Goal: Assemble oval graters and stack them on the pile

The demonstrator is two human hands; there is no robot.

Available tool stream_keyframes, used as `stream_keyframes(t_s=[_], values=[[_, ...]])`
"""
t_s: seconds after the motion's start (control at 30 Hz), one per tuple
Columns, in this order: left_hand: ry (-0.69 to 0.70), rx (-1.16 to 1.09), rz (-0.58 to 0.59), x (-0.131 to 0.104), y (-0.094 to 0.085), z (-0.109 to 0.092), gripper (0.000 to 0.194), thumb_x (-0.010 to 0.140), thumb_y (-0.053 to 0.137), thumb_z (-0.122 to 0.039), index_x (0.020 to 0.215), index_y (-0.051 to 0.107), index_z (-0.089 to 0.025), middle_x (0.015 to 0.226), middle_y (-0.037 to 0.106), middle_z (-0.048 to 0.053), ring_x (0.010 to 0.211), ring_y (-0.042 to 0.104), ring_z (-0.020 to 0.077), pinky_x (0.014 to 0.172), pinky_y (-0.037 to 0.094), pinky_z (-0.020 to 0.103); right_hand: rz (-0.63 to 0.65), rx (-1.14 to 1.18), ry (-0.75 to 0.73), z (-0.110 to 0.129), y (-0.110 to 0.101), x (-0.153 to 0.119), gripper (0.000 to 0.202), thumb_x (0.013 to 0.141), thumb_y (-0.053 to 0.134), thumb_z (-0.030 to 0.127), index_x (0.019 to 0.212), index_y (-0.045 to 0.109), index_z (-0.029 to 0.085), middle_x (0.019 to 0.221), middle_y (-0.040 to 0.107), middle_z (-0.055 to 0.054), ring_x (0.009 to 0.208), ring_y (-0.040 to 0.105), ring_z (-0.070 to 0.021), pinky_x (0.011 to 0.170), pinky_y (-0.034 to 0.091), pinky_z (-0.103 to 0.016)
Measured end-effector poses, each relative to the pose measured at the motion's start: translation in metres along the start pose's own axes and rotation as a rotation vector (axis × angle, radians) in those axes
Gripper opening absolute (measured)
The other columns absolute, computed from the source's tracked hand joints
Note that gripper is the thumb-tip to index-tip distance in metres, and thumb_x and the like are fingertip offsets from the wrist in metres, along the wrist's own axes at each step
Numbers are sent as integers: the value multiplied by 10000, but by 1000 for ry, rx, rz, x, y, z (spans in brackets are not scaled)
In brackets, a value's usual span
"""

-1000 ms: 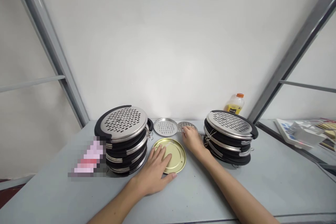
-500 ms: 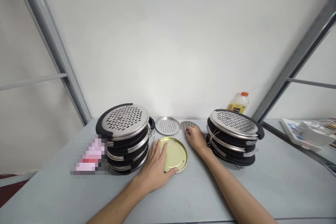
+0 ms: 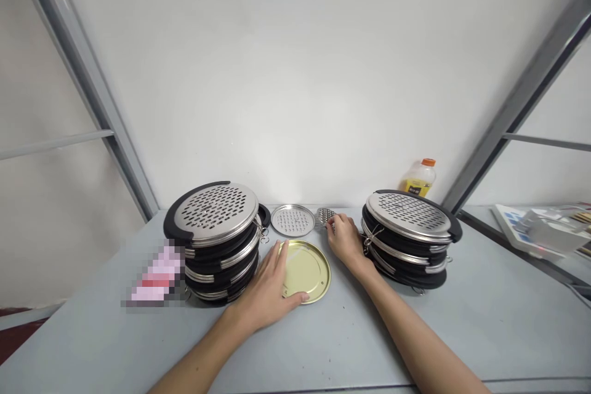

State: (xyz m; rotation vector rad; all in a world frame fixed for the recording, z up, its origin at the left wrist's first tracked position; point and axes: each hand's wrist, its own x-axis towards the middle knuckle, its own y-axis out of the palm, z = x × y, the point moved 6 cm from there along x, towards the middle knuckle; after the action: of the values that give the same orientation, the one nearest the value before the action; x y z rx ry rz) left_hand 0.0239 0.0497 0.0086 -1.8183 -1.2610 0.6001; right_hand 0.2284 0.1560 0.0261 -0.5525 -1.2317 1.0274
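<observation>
A round gold-coloured metal tray [image 3: 308, 269] lies flat on the grey table [image 3: 323, 345]. My left hand [image 3: 266, 288] rests on its left edge, thumb at the front rim. My right hand [image 3: 344, 240] pinches a small perforated metal disc [image 3: 323, 217] and tilts it up off the table. A larger perforated silver plate [image 3: 292, 220] lies just left of that disc. Two stacks of black-rimmed pans with perforated steel tops stand at either side: the left stack [image 3: 217, 240] and the right stack [image 3: 409, 237].
A yellow bottle with an orange cap [image 3: 419, 180] stands by the wall behind the right stack. A blurred pink item [image 3: 154, 277] lies left of the left stack. Papers and clear packaging [image 3: 540, 228] sit at far right. Grey metal frame bars [image 3: 517, 104] slant up on both sides.
My right hand has closed on the small perforated disc and raised its edge; before it lay flat under my fingers. My left hand slid slightly left on the gold tray.
</observation>
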Motion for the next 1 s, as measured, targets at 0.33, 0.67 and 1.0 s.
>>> stream_keyframes(t_s=[0.33, 0.67, 1.0], values=[[30, -177, -20, 3, -1, -1, 1254, 671, 756, -472, 1478, -174, -231, 1575, -43, 130, 1435, 48, 337, 1139, 201, 502, 147, 509, -485, 44, -44, -33, 147, 940, 403, 205, 934, 550, 203, 1250, 549, -100, 1166, 522, -198, 985, 428, -381], [-104, -112, -100, 6, -2, 6, 849, 777, 637, -434, 1462, 201, -185, 1560, 128, 156, 1434, 118, 311, 1139, 200, 514, 337, 265, -752, 40, -55, -69, 211, 952, 420, 231, 912, 627, 223, 1244, 569, -71, 1032, 557, -188, 863, 462, -358], [-14, 13, 18, 2, 1, -1, 737, 831, 560, -519, 1444, 333, -177, 1547, 215, 116, 1437, 130, 278, 1157, 193, 447, 372, 454, -470, 21, -39, -66, 300, 889, 536, 308, 1172, 544, 211, 1225, 580, -106, 1119, 552, -217, 951, 449, -367]])
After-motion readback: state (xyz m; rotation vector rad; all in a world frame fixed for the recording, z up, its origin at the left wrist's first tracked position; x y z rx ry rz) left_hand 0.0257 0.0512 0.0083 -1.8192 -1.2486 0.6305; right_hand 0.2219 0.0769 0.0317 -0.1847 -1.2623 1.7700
